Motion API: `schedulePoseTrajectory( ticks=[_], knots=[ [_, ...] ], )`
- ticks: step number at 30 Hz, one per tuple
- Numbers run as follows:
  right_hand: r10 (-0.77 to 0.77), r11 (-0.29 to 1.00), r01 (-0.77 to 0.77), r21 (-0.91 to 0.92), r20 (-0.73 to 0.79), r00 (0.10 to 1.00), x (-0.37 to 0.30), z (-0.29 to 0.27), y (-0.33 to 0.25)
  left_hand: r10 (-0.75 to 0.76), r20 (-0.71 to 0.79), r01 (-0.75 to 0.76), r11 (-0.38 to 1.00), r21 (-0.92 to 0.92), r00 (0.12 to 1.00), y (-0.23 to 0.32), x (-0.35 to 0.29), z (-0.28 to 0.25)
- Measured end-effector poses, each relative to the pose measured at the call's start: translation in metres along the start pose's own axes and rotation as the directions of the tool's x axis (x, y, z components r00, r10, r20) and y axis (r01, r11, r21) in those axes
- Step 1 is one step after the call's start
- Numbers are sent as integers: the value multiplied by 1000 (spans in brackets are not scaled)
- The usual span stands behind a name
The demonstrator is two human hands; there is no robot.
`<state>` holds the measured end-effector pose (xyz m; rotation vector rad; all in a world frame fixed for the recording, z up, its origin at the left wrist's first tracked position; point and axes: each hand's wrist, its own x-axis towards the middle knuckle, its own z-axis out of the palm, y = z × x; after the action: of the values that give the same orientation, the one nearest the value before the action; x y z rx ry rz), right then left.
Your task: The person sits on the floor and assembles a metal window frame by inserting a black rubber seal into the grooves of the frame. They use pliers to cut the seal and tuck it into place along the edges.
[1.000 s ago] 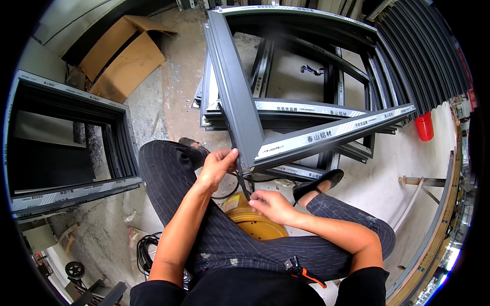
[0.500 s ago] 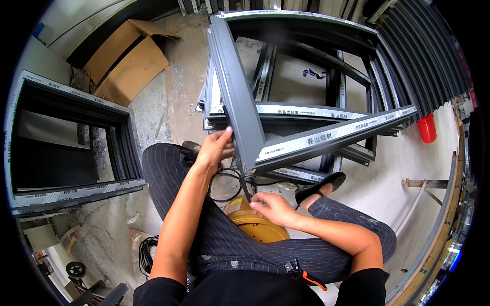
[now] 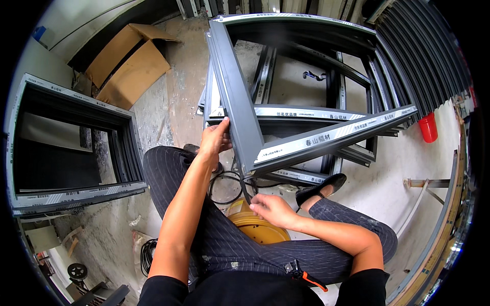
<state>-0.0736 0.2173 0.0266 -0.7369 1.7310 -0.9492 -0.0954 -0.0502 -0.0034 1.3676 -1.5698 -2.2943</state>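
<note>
A grey metal window frame (image 3: 240, 97) lies tilted on a stack of similar frames in front of me, its near corner toward my knees. My left hand (image 3: 214, 140) is at the frame's left outer side, fingers closed with the tips pressed at the edge, where a black rubber strip runs; the fingers partly hide it. Below the corner, the same black rubber strip (image 3: 245, 188) hangs down into my right hand (image 3: 273, 209), which pinches it between thumb and fingers. Loops of the strip lie on the floor beyond a yellow bucket (image 3: 260, 229) between my legs.
Another stack of dark frames (image 3: 76, 196) stands at the left, with an open cardboard box (image 3: 135, 74) behind it. A red bucket (image 3: 427, 127) stands at the right beside upright dark profiles (image 3: 418, 56). A blue-and-black tool (image 3: 314, 75) shows within the stacked frames. Orange-handled pliers (image 3: 311, 279) hang at my waist.
My left hand has slid a little up along the frame's left side, covering the strip that showed above its fingertips. My right hand stays nearly in place, holding the strip.
</note>
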Motion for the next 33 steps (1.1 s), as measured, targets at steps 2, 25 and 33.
schedulePoseTrajectory(
  ticks=[2, 25, 33],
  knots=[
    [11, 1000, -11, 2, -6, 1000, -1, -1, 2, -49, -54, 48, 999, -25, 997, 12, -4, 11],
    [-103, 974, 83, -209, -87, 991, -10, -18, -28, -34, 146, 27, 998, 49, 989, -36, -63, -2],
    [-404, 727, 182, -662, -198, 893, -15, -51, -57, -88, 330, 71, 995, 63, 940, -60, -92, -14]
  ],
)
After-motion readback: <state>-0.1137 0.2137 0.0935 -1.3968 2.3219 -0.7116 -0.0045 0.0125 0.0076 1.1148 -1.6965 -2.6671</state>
